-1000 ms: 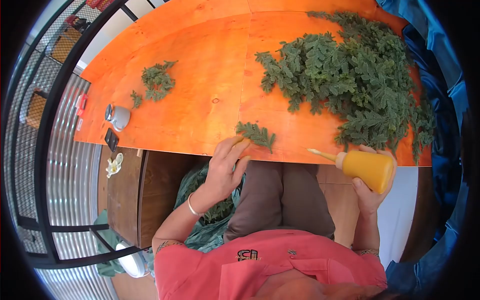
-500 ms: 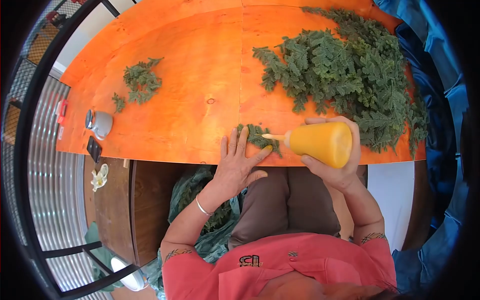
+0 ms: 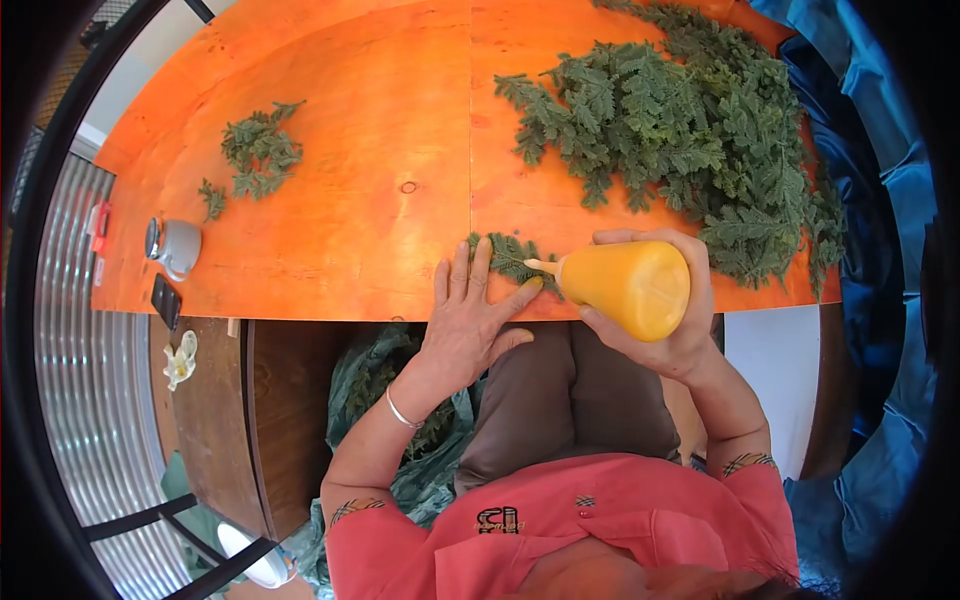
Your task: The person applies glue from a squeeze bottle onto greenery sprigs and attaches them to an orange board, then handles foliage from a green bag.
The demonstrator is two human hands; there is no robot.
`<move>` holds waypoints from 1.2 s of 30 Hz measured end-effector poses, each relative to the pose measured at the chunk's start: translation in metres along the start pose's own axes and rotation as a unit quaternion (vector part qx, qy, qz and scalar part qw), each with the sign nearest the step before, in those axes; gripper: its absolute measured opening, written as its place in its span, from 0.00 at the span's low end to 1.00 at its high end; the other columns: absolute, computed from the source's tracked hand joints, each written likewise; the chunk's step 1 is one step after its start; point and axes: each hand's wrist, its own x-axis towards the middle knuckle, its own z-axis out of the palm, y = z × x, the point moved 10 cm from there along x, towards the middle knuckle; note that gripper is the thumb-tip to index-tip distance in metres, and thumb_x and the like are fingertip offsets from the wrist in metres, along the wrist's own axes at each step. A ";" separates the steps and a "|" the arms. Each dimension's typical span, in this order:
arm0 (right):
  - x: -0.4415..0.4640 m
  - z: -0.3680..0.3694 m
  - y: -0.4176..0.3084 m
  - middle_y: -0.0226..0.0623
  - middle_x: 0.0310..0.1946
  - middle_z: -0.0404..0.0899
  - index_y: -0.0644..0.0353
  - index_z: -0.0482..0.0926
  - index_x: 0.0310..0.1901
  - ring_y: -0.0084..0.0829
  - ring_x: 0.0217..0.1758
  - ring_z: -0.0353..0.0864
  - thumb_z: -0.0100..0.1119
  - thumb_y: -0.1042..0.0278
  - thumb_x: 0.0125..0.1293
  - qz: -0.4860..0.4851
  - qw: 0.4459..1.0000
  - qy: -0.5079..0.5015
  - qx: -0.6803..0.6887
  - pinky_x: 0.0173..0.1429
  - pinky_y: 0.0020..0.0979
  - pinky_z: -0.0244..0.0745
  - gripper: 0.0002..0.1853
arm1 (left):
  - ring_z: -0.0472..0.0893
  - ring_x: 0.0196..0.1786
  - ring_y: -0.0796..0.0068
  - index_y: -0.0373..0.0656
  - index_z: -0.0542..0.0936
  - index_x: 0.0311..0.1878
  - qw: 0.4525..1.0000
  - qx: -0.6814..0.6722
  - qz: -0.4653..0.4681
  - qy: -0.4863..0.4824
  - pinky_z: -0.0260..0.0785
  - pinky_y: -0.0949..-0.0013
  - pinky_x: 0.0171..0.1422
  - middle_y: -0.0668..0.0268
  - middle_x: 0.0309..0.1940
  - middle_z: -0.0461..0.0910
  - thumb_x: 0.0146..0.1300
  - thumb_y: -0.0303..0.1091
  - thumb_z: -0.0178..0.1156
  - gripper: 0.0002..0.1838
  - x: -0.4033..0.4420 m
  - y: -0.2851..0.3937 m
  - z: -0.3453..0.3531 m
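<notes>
A small green fern-like sprig (image 3: 508, 256) lies near the front edge of the orange table (image 3: 350, 190). My left hand (image 3: 468, 310) rests flat with fingers spread, and its fingertips press on the sprig's left side and lower edge. In my right hand (image 3: 690, 300) is a yellow squeeze bottle (image 3: 632, 285), tipped sideways with its pale nozzle pointing left. The nozzle tip is at the sprig; whether anything comes out of it I cannot tell.
A large heap of green sprigs (image 3: 690, 140) covers the table's right side. A smaller cluster (image 3: 262, 150) lies at the left. Nearby are a grey-white cup-like container (image 3: 180, 248) and a dark phone-like object (image 3: 166, 302). Below the table, a green plastic bag (image 3: 350, 400) holds more greenery.
The whole view has shifted slightly, so the table's things appear farther left and higher. The bottle's nozzle stays at the sprig, and the left hand keeps its place on it.
</notes>
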 end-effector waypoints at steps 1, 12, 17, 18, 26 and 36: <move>0.000 0.000 -0.003 0.48 0.51 0.78 0.69 0.62 0.58 0.34 0.49 0.84 0.80 0.71 0.47 -0.008 1.000 -0.008 -0.006 0.51 0.30 0.81 0.40 | 0.50 0.75 0.33 0.66 0.71 0.69 1.000 0.000 0.001 0.004 0.45 0.37 0.74 0.38 0.73 0.50 0.60 0.55 0.62 0.32 0.000 0.000 0.000; -0.015 -0.013 -0.022 0.48 0.54 0.77 0.68 0.62 0.60 0.35 0.52 0.83 0.79 0.73 0.48 -0.030 0.999 -0.016 -0.041 0.53 0.30 0.80 0.41 | 0.51 0.74 0.33 0.64 0.71 0.68 1.000 0.015 0.005 0.017 0.43 0.39 0.74 0.38 0.72 0.53 0.62 0.57 0.58 0.31 -0.001 0.002 0.000; -0.004 0.001 -0.017 0.49 0.54 0.76 0.67 0.61 0.60 0.35 0.53 0.82 0.79 0.73 0.48 -0.037 0.999 -0.011 -0.010 0.54 0.31 0.80 0.41 | 0.51 0.74 0.33 0.64 0.72 0.68 1.000 0.002 0.002 0.026 0.45 0.38 0.74 0.37 0.72 0.51 0.60 0.54 0.62 0.31 -0.001 0.002 -0.004; -0.003 0.005 -0.012 0.48 0.54 0.76 0.67 0.61 0.60 0.34 0.52 0.83 0.79 0.73 0.48 -0.037 0.999 -0.005 -0.009 0.53 0.31 0.80 0.41 | 0.51 0.74 0.33 0.64 0.72 0.67 1.000 0.000 0.001 0.025 0.45 0.38 0.74 0.37 0.72 0.51 0.60 0.54 0.62 0.31 -0.001 0.002 -0.004; -0.010 -0.002 -0.016 0.47 0.52 0.78 0.68 0.63 0.58 0.34 0.50 0.84 0.79 0.73 0.49 -0.011 0.999 -0.004 -0.039 0.53 0.30 0.80 0.39 | 0.51 0.75 0.34 0.64 0.72 0.67 0.999 -0.002 0.000 0.032 0.45 0.39 0.74 0.38 0.72 0.52 0.59 0.54 0.63 0.31 -0.002 0.001 -0.002; -0.023 -0.014 -0.036 0.47 0.53 0.78 0.69 0.62 0.59 0.34 0.48 0.85 0.79 0.72 0.49 -0.021 0.996 -0.028 -0.082 0.50 0.29 0.81 0.39 | 0.51 0.74 0.34 0.64 0.72 0.67 0.999 0.007 0.000 0.032 0.43 0.41 0.75 0.39 0.72 0.53 0.61 0.56 0.61 0.30 -0.003 0.001 -0.001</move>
